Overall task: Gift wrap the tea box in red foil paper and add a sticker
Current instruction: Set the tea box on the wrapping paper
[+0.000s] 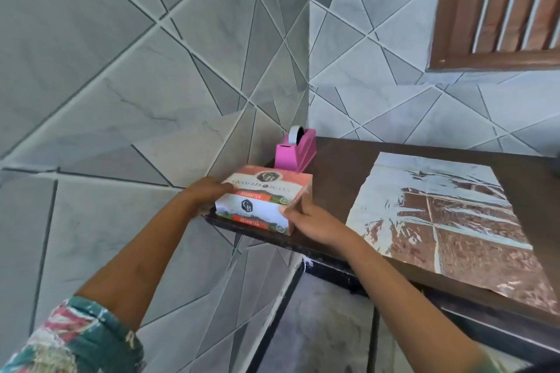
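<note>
The tea box (266,197), white and coral with a dark round logo, sits at the left end of the dark table (342,179). My left hand (209,191) grips its left side. My right hand (309,218) holds its right front corner, fingers wrapped on the edge. A sheet of foil paper (448,221) lies flat on the table to the right of the box, shiny side up and creased, apart from both hands. No sticker is visible.
A pink tape dispenser (295,152) with a white roll stands just behind the box in the wall corner. Tiled walls close in on the left and back. A brown louvred window (500,6) is up at the right. The table's front edge runs diagonally below my right arm.
</note>
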### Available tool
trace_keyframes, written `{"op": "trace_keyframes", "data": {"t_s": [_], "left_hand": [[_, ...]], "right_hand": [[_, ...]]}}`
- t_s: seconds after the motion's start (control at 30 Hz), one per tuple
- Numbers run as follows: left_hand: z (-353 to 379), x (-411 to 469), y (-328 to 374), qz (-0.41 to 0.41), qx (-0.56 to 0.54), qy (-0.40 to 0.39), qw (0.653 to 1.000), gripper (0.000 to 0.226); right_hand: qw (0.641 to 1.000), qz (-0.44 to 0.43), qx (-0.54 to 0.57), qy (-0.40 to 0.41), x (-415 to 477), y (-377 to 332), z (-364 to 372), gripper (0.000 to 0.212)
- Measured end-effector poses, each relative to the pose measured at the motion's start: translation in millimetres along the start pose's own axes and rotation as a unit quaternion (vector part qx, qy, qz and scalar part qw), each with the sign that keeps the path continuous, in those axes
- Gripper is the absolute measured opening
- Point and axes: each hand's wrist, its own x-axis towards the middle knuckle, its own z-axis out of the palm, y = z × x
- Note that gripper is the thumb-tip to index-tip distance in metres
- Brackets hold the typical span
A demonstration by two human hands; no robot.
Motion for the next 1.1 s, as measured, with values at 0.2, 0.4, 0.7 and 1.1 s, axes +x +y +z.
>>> {"op": "trace_keyframes", "data": {"t_s": [0.2, 0.4, 0.7, 1.1], "left_hand": [[8, 0, 21, -0.023, -0.154, -0.015, 0.988, 0.034], [64, -12, 96, 0.049, -0.204, -0.049, 0.977, 0.011], [212, -16, 196, 0.141, -0.225, -0.136, 0.954, 0.013], [270, 28, 175, 0.173, -0.159, -0.086, 0.968, 0.011]], "right_hand": [[0.998, 0.026, -0.029, 0.056, -3, -8, -13, 0.066], [0.981, 0.038, -0.036, 0.184, -32, 13, -91, 0.067], [0.937, 0.108, 0.032, 0.331, -79, 104, -214, 0.057], [0.947, 0.088, 0.145, 0.272, -53, 195, -214, 0.078]]}}
